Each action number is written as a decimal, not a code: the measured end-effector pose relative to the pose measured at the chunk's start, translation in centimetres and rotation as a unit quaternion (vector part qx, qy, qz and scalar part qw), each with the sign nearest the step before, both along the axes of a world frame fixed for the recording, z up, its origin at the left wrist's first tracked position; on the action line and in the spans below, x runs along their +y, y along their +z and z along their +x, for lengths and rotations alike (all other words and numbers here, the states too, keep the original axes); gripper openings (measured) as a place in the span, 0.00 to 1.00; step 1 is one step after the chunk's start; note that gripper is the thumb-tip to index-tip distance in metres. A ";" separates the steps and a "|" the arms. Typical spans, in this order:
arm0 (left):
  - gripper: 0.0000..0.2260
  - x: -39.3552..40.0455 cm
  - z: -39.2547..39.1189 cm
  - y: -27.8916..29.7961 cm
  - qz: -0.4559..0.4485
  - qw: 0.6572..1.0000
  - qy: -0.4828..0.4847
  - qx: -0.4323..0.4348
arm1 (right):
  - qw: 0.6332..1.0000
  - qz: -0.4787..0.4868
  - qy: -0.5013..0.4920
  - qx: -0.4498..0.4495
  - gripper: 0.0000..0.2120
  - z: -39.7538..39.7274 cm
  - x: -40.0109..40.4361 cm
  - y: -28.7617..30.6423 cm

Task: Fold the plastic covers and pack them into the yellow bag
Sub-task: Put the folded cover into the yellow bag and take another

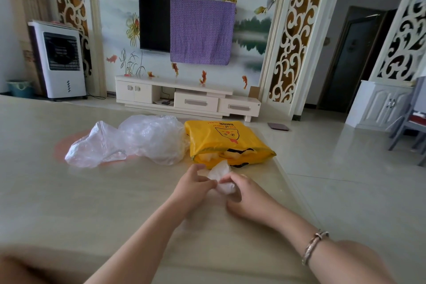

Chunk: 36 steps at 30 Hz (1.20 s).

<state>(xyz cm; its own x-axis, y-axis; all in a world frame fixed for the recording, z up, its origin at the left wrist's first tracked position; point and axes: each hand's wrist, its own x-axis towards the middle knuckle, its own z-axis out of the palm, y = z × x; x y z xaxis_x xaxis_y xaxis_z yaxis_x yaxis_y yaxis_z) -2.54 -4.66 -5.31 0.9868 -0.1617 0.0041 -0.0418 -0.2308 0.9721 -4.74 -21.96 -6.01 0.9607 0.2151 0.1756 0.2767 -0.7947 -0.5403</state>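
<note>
A small folded clear plastic cover sits between my two hands just in front of the yellow bag. My left hand pinches its left edge with thumb and fingertips. My right hand holds its right side with curled fingers. The yellow bag lies flat on the table with its open mouth facing me, and pale plastic shows inside it. A heap of loose clear plastic covers lies to the left of the bag.
The beige glossy table ends at its right edge close to the bag. Beyond it stand a white TV cabinet, a white air cooler and a chair at the far right.
</note>
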 end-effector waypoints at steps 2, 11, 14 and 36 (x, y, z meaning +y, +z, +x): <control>0.24 0.5 -0.4 -0.5 0.010 0.999 -0.006 -0.052 | 0.999 0.010 -0.017 -0.028 0.13 0.3 0.2 -0.1; 0.21 0.1 -0.9 -1.4 0.119 0.974 -0.022 -0.193 | 0.980 0.173 -0.069 0.062 0.10 0.8 0.0 1.2; 0.12 0.2 -0.7 -1.3 0.089 0.977 0.010 -0.196 | 0.983 0.157 -0.066 0.074 0.11 0.5 0.0 1.7; 0.22 -1.7 -1.7 -1.1 0.432 0.855 0.037 -0.285 | 0.978 0.082 -0.182 -0.062 0.11 2.4 1.7 0.1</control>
